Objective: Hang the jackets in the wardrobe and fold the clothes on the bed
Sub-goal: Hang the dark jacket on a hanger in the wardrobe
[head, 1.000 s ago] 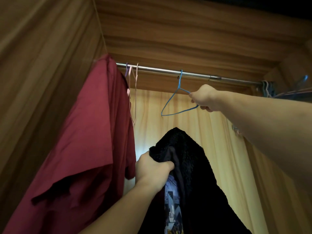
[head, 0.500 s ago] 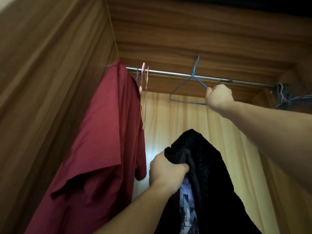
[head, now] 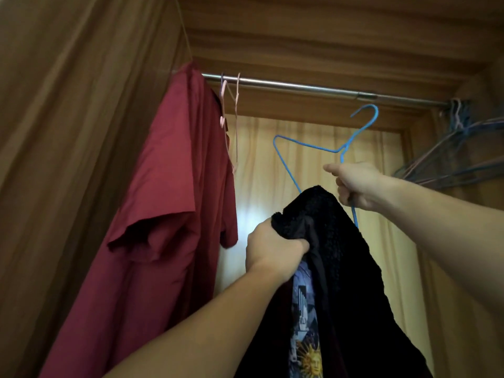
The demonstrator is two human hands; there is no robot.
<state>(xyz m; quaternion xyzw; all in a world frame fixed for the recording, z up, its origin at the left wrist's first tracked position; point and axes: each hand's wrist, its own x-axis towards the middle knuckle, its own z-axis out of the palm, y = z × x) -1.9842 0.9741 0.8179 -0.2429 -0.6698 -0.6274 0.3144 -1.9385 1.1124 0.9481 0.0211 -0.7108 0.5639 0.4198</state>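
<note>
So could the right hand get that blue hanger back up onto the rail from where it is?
Probably yes. The right hand grips the blue hanger just below the rail, and that stretch of rail is bare, between the pink hangers and the bunched hangers.

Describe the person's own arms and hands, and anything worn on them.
Both forearms are bare, with no sleeve in view. The left hand and right hand show no gloves, rings, watch or bracelet. No markings are visible on either arm.
</note>
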